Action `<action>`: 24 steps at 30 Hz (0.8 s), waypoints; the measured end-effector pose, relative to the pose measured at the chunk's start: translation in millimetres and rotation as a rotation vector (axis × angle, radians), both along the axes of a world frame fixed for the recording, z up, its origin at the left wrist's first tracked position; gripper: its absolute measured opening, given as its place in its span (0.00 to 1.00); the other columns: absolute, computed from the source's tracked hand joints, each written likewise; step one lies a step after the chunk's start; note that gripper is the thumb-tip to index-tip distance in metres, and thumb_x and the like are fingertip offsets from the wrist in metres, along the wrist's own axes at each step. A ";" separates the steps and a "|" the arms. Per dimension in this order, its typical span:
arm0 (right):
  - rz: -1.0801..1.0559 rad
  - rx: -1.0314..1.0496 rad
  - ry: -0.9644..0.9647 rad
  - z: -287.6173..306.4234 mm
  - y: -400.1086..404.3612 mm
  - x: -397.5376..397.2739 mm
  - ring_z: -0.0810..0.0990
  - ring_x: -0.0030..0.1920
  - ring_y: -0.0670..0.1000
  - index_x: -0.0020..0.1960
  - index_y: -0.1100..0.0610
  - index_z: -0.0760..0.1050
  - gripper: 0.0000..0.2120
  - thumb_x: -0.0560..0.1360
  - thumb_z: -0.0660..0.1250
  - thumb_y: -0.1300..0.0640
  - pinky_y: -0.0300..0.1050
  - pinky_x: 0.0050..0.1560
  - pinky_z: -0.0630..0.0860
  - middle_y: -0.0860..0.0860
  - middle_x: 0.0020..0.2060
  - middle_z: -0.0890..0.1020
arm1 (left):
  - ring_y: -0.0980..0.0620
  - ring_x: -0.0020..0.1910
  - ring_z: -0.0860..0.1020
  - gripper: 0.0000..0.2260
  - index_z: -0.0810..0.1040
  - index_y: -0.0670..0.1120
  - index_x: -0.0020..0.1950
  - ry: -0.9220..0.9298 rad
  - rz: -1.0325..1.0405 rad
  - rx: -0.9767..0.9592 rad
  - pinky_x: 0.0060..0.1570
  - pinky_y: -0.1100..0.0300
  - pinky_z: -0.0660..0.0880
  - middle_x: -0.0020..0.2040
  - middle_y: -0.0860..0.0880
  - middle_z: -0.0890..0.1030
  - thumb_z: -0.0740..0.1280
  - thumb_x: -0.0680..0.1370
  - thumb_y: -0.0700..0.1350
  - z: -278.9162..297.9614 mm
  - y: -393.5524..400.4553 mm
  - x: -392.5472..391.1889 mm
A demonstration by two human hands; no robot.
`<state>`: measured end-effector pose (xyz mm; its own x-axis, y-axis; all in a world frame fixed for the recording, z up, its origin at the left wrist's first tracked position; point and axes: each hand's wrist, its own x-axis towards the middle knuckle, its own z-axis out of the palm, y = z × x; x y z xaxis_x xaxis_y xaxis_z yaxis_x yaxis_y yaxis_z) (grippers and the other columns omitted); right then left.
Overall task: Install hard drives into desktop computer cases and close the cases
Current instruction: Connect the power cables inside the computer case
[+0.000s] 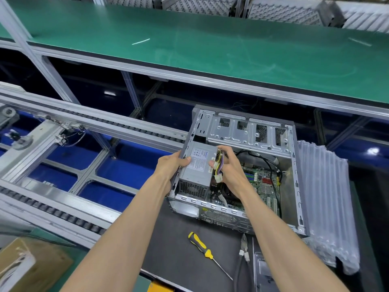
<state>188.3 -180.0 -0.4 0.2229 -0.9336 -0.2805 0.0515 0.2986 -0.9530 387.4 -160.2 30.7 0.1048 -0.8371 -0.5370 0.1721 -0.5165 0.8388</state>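
An open desktop computer case (294, 186) lies on its side on a dark mat, its green motherboard (264, 182) showing inside. A grey power supply (196, 171) sits in the case's left end. My left hand (171, 165) grips the case's left edge beside the power supply, thumb on its top. My right hand (228, 165) holds the bundle of yellow, black and purple power cables (219, 165) with white connectors, just right of the power supply. The metal drive cage (246, 131) spans the far side of the case. No hard drive is visible.
A yellow-and-black screwdriver (201, 246) and pliers (245, 246) lie on the mat (179, 249) in front of the case. Inflated air-cushion packaging (328, 199) leans against its right side. A roller conveyor (63, 209) runs at left, a green shelf (210, 45) above, a cardboard box (31, 268) at lower left.
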 end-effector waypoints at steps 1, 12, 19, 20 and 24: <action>0.019 0.005 0.011 0.7 0.2 0.0 0.84 0.54 0.54 0.59 0.42 0.71 0.20 0.73 0.74 0.59 0.56 0.44 0.84 0.48 0.52 0.84 | 0.51 0.41 0.86 0.11 0.83 0.56 0.53 -0.005 0.002 -0.006 0.34 0.59 0.81 0.45 0.48 0.88 0.74 0.76 0.40 -0.4 0.1 -0.1; 0.353 0.139 0.170 7.2 7.4 -4.1 0.82 0.58 0.45 0.76 0.29 0.35 0.68 0.59 0.83 0.54 0.53 0.51 0.83 0.38 0.66 0.74 | 0.52 0.36 0.86 0.19 0.81 0.46 0.65 -0.048 0.023 0.024 0.29 0.62 0.79 0.43 0.48 0.87 0.76 0.75 0.42 -2.1 2.9 0.2; 0.377 0.099 0.092 1.7 5.2 -5.4 0.76 0.65 0.47 0.74 0.30 0.43 0.63 0.60 0.83 0.61 0.59 0.60 0.79 0.39 0.65 0.74 | 0.52 0.38 0.86 0.16 0.82 0.49 0.63 -0.034 0.002 0.020 0.31 0.61 0.79 0.45 0.48 0.87 0.75 0.76 0.43 -5.0 2.2 -0.5; 0.357 0.083 0.077 0.3 5.3 -5.1 0.76 0.66 0.48 0.73 0.31 0.46 0.61 0.59 0.83 0.62 0.60 0.61 0.79 0.41 0.66 0.74 | 0.51 0.39 0.86 0.15 0.82 0.49 0.63 -0.022 -0.004 0.019 0.31 0.61 0.80 0.45 0.48 0.88 0.74 0.76 0.43 -5.2 2.4 -0.2; 0.332 0.021 0.058 -6.0 4.7 -7.7 0.74 0.68 0.48 0.74 0.37 0.49 0.61 0.57 0.84 0.63 0.57 0.63 0.78 0.45 0.69 0.72 | 0.43 0.48 0.86 0.20 0.80 0.50 0.66 0.072 -0.025 0.044 0.40 0.53 0.82 0.51 0.44 0.87 0.73 0.75 0.40 -6.3 1.1 2.4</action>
